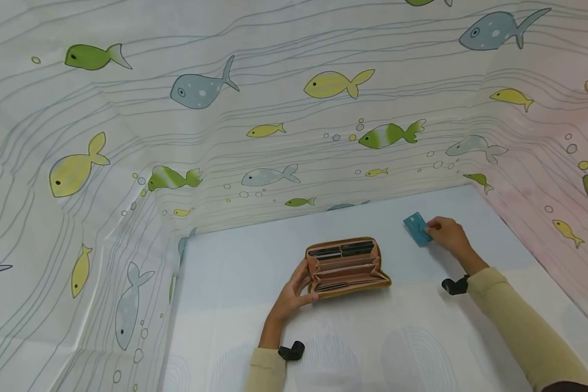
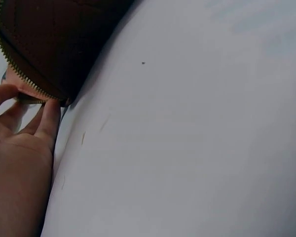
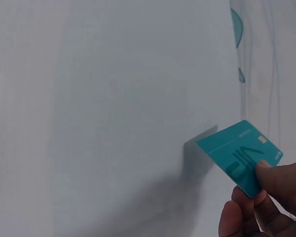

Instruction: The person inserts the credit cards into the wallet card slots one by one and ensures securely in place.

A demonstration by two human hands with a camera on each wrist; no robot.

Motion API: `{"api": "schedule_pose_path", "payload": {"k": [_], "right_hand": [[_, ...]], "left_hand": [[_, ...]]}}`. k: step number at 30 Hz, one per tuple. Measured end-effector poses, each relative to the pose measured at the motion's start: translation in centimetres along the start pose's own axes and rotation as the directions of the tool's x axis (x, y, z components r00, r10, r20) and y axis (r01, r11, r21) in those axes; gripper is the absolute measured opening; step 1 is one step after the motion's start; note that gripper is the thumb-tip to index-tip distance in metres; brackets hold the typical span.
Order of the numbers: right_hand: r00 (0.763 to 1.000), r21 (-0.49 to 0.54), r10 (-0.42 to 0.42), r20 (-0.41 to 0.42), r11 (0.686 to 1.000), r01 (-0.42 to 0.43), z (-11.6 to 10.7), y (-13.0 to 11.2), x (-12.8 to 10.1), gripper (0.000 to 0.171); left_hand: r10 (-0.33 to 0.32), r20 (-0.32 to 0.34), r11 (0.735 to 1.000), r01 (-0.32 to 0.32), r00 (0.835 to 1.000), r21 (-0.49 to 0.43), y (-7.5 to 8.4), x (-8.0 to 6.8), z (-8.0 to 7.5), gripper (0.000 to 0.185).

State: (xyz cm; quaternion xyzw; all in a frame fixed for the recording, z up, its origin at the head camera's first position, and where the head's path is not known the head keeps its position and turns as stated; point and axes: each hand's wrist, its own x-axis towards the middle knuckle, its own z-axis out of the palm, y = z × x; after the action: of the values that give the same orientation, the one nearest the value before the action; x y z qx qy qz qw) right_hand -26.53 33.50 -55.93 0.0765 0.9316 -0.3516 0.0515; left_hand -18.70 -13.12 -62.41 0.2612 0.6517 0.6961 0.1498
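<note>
Head view: a pale surface (image 1: 235,261) is walled by a white cloth (image 1: 274,109) printed with green, yellow and blue fish. An open tan wallet (image 1: 347,267) lies near the middle of the surface, its card slots and pink pockets facing up. The left hand (image 1: 294,291) grips the wallet's left end, fingers curled on the edge. The right hand (image 1: 448,235), well to the right of the wallet, pinches a teal card (image 1: 417,228) by its right edge, one corner tilted down toward the surface. Both arms wear cream sleeves.

Left wrist view: the left hand (image 2: 19,148) holds the wallet (image 2: 54,39) at its zipper edge, thumb and fingertips touching it.

Right wrist view: the right hand (image 3: 266,202) pinches the card (image 3: 237,155) between thumb and fingers, just above the surface (image 3: 113,123), casting a shadow there.
</note>
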Motion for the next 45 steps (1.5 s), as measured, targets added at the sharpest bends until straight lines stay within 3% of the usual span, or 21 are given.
{"api": "schedule_pose_path", "payload": {"k": [8,17,23,30,32,41,45], "right_hand": [[0.994,0.086,-0.087,-0.064,0.992,0.093,-0.2,-2.7,-2.4,0.033],[0.975,0.116,-0.219,-0.023,0.969,0.22,-0.1,-6.8,-5.9,0.027],[0.93,0.151,-0.368,-0.002,0.919,0.364,1.1,-8.8,-7.6,0.016],[0.826,0.1,-0.563,0.022,0.823,0.559,2.7,-9.9,-8.7,0.008],[0.806,0.102,-0.591,0.036,0.804,0.586,3.1,-10.0,-8.9,0.008],[0.768,0.097,-0.638,0.054,0.769,0.632,4.5,-10.0,-8.9,0.011],[0.76,0.095,-0.647,0.064,0.762,0.641,5.0,-10.0,-9.1,0.01]], "left_hand": [[-0.005,0.014,1.0,0.005,1.0,-0.005,-0.1,-0.2,0.0,0.097],[-0.013,0.026,1.0,0.013,1.0,0.006,0.0,-0.2,-0.2,0.096],[-0.02,0.022,1.0,0.02,1.0,0.013,-0.1,-0.1,-0.4,0.096],[-0.019,0.017,1.0,0.019,1.0,0.015,-0.1,-0.1,-0.2,0.095],[-0.026,0.016,1.0,0.026,1.0,0.016,0.0,0.1,-0.1,0.094],[0.001,0.039,1.0,-0.001,0.999,0.011,1.3,0.6,-0.1,0.094],[-0.007,0.028,1.0,0.006,1.0,0.015,0.8,0.5,-0.2,0.093]]}}
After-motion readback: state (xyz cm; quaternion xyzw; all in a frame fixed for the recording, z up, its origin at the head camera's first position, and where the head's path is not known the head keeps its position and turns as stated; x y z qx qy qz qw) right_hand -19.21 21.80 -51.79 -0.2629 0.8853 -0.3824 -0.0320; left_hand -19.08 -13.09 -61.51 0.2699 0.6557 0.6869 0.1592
